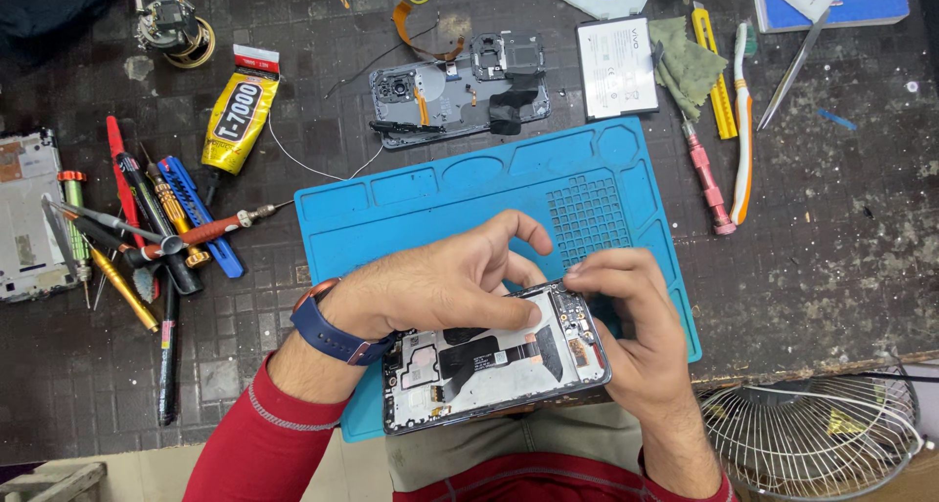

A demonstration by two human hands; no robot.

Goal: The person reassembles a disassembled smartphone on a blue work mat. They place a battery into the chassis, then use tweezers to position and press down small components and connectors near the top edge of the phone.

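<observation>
While the opened smartphone rests with its back cover off, partly on the near edge of the blue repair mat and partly over the person's lap, both hands bear on it. The left hand lies curled over the upper half, its thumb pressing down near the black flex cable on the exposed interior. The right hand wraps the right end of the frame, fingers closed and pinched at the top right corner by the small board there.

Judged from its build, the phone is light, thin and rigid along its metal frame, yet fragile inside: the flex cable is soft and likely to tear, the connectors are small, and the display side beneath could crack under twisting. Hold is best taken on the long frame edges, not on the cable or boards.

Beyond the mat lie a second dismantled phone body, a white battery and a green cloth. To the left sit a yellow tube of adhesive and a cluster of screwdrivers. A pink screwdriver and a toothbrush lie to the right on the dark surface.
</observation>
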